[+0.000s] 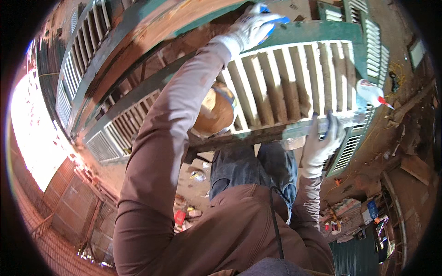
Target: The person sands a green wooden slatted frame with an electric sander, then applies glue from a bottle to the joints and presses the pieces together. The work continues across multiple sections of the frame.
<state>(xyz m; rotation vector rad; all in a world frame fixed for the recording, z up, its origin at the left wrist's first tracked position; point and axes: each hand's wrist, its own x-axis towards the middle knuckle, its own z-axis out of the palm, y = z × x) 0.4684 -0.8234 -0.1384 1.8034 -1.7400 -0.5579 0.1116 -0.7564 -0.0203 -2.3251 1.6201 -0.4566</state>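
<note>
two white-gloved hands: left hand near twelve o'clock, right hand at three; one green-framed louvred shutter between them; one red-tipped white plastic bottle toward two; two blue-denim trouser legs near six.

Louvred panel mid free; bottle blocks R end, round obj. L.

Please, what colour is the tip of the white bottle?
The tip of the bottle is red; the head view shows it best.
</note>
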